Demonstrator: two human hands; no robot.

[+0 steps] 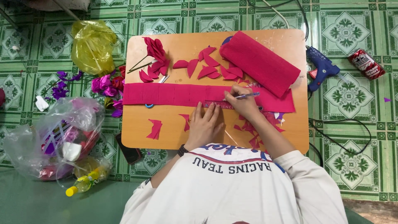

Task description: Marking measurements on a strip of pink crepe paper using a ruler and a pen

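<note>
- One low wooden table (174, 132), centre of the frame.
- One long pink paper strip (174, 94) across the middle.
- One paper roll (260, 62), upper right of the table.
- One pen (247, 96).
- One glue gun (321, 68), right of the table.
- One drink can (366, 63), upper right.
- Two plastic bags: one yellow bag (92, 46) upper left, one clear bag (58, 139) lower left.
- One yellow-capped bottle (85, 183), lower left.
- About ten cut petals (207, 71), upper centre.

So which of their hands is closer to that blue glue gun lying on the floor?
Right. The right hand, holding a pen, is on the glue gun side of the board; the left hand lies farther away.
</note>
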